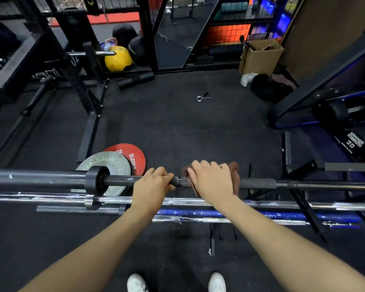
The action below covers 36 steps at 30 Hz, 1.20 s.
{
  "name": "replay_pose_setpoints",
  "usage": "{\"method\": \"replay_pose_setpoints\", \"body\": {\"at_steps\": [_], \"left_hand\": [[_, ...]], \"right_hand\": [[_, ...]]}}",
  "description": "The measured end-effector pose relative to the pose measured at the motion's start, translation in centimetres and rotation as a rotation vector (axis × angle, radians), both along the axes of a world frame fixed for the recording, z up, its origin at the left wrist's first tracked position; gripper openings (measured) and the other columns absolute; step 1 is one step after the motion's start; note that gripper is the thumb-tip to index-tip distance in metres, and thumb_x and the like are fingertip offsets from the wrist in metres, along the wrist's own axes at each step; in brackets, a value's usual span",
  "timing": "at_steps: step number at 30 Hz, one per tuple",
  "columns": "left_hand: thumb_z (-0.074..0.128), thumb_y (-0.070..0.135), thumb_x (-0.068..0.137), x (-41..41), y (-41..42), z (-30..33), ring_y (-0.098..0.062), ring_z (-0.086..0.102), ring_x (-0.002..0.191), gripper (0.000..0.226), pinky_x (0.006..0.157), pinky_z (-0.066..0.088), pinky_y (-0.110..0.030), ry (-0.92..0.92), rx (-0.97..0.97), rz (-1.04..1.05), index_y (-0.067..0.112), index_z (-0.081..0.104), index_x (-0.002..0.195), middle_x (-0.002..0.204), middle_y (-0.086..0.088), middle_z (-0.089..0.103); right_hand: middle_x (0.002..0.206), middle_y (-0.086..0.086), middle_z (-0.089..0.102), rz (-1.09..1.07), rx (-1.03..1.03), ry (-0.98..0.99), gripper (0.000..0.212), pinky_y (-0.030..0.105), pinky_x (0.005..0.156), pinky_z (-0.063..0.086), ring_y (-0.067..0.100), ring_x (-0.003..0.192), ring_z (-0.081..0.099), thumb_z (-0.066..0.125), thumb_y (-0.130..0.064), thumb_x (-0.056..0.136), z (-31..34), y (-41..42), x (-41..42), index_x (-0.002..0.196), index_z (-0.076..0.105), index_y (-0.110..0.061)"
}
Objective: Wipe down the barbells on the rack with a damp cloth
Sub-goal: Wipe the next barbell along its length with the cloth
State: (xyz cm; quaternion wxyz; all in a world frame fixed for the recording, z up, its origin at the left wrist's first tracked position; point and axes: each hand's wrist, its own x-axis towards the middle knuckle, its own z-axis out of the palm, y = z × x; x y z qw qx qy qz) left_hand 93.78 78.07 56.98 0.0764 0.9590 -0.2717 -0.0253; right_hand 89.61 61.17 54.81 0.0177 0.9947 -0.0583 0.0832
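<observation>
A dark barbell [259,183] lies horizontally across the rack, with a thick sleeve and collar at its left end. My left hand [151,184] grips its shaft just right of the collar. Beside it, my right hand [212,179] holds a brown cloth [234,167] wrapped over the same bar, fingers curled over the top. Closer to me lie a chrome barbell [51,197] and, lower, a blue-shafted barbell [198,212], both running left to right under my forearms.
A grey plate [114,161] and a red plate [133,154] lie on the black floor beyond the bars. A spring collar [201,98] sits mid-floor. A squat rack [78,81] stands left, a dumbbell rack [350,127] right, a cardboard box [259,57] at the back.
</observation>
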Motion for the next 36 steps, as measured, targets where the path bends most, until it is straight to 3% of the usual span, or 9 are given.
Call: {"method": "replay_pose_setpoints", "body": {"at_steps": [6,10,13,16,20,23,28,31,36], "left_hand": [[0.057,0.038,0.091,0.1,0.2,0.0,-0.014,0.051,0.101,0.023,0.06,0.034,-0.026,-0.019,-0.063,-0.019,0.026,0.066,0.109,0.104,0.008,0.058],[0.061,0.039,0.087,0.0,0.5,-0.2,-0.016,0.051,0.095,0.022,0.059,0.039,-0.028,-0.035,-0.073,-0.034,0.025,0.068,0.104,0.099,0.007,0.058],[0.066,0.036,0.085,-0.1,0.3,-0.2,-0.017,0.053,0.091,0.019,0.057,0.038,-0.028,-0.036,-0.078,-0.028,0.025,0.069,0.101,0.096,0.006,0.059],[0.082,0.031,0.069,0.0,0.3,-0.2,-0.017,0.056,0.072,0.02,0.044,0.035,-0.026,-0.056,-0.053,-0.051,0.023,0.072,0.084,0.079,0.008,0.059],[0.063,0.034,0.088,0.4,0.5,-0.6,-0.015,0.051,0.091,0.02,0.056,0.033,-0.026,-0.058,-0.083,-0.058,0.025,0.068,0.104,0.097,0.007,0.059],[0.061,0.038,0.088,0.4,0.7,-0.6,-0.014,0.05,0.093,0.02,0.059,0.034,-0.025,-0.047,-0.089,-0.038,0.026,0.067,0.103,0.099,0.008,0.058],[0.082,0.035,0.067,0.4,0.7,-0.8,-0.014,0.052,0.067,0.023,0.042,0.031,-0.023,-0.048,-0.061,-0.077,0.025,0.073,0.085,0.075,0.009,0.057],[0.086,0.034,0.06,0.3,0.7,-1.0,-0.014,0.052,0.063,0.027,0.04,0.027,-0.021,-0.069,-0.047,-0.065,0.025,0.073,0.083,0.073,0.009,0.058],[0.063,0.039,0.086,0.5,1.0,-0.8,-0.016,0.051,0.084,0.024,0.053,0.031,-0.026,-0.04,-0.119,-0.062,0.028,0.069,0.106,0.092,0.007,0.06]], "right_hand": [[0.108,0.006,0.066,-0.118,0.262,0.307,0.032,0.04,0.079,0.035,0.032,0.099,0.061,0.027,-0.038,0.101,1.8,-0.1,2.6,0.109,0.051,-0.019],[0.098,0.003,0.06,0.076,0.022,-0.093,0.029,0.038,0.073,0.039,0.025,0.081,0.057,0.037,-0.04,0.095,-0.4,0.7,-2.5,0.109,0.056,-0.022],[0.088,0.003,0.06,0.082,0.023,-0.124,0.024,0.037,0.069,0.039,0.025,0.072,0.056,0.04,-0.038,0.093,-1.2,0.4,-2.1,0.1,0.057,-0.022],[0.075,0.003,0.064,-0.037,0.043,-0.006,0.028,0.034,0.061,0.031,0.028,0.065,0.063,0.032,-0.034,0.096,0.5,0.9,1.2,0.091,0.055,-0.018],[0.104,0.008,0.067,-0.104,0.244,0.248,0.028,0.038,0.071,0.031,0.033,0.096,0.062,0.028,-0.034,0.101,0.9,0.5,3.1,0.109,0.048,-0.017],[0.09,0.006,0.066,-0.116,0.119,0.056,0.03,0.036,0.067,0.032,0.031,0.081,0.063,0.03,-0.035,0.097,0.9,1.6,1.5,0.103,0.054,-0.017],[0.082,-0.002,0.058,-0.047,0.151,-0.198,0.023,0.035,0.067,0.037,0.021,0.07,0.053,0.041,-0.033,0.09,-1.2,4.1,-0.8,0.094,0.061,-0.022],[0.07,-0.001,0.06,-0.065,0.082,-0.098,0.026,0.033,0.057,0.032,0.024,0.061,0.059,0.035,-0.032,0.092,-0.4,3.7,1.5,0.085,0.056,-0.019],[0.1,0.005,0.067,-0.068,0.321,0.224,0.023,0.036,0.069,0.03,0.03,0.093,0.063,0.029,-0.033,0.102,1.0,2.9,3.8,0.109,0.044,-0.017]]}}
